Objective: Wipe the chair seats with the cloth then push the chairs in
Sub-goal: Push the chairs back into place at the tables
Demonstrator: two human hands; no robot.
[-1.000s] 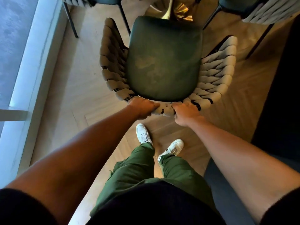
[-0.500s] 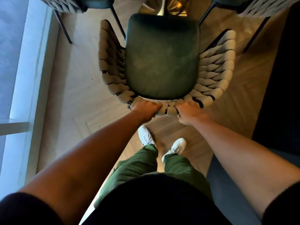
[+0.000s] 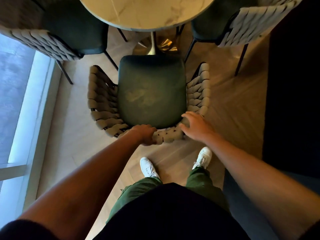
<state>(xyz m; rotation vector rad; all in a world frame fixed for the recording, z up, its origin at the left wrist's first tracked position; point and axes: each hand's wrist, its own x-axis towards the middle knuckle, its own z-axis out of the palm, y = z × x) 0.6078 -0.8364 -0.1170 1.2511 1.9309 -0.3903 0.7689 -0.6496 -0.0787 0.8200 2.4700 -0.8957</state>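
Observation:
A chair with a dark green seat point(image 3: 151, 90) and a beige woven backrest point(image 3: 170, 135) stands right in front of me, its front edge near the table's gold base. My left hand point(image 3: 144, 135) grips the backrest's top rim at the left. My right hand point(image 3: 195, 126) hovers with spread fingers just over the rim at the right, holding nothing. No cloth is in view.
A round marble table point(image 3: 147, 13) on a gold pedestal point(image 3: 157, 45) stands beyond the chair. One matching chair point(image 3: 52, 42) flanks it at the left, another chair point(image 3: 247, 26) at the right. A window point(image 3: 15, 87) runs along the left; dark furniture point(image 3: 294, 101) lines the right.
The chair has slid forward toward the table, whose top has come into view. My right hand has let go of the backrest and opened; my left hand still grips it.

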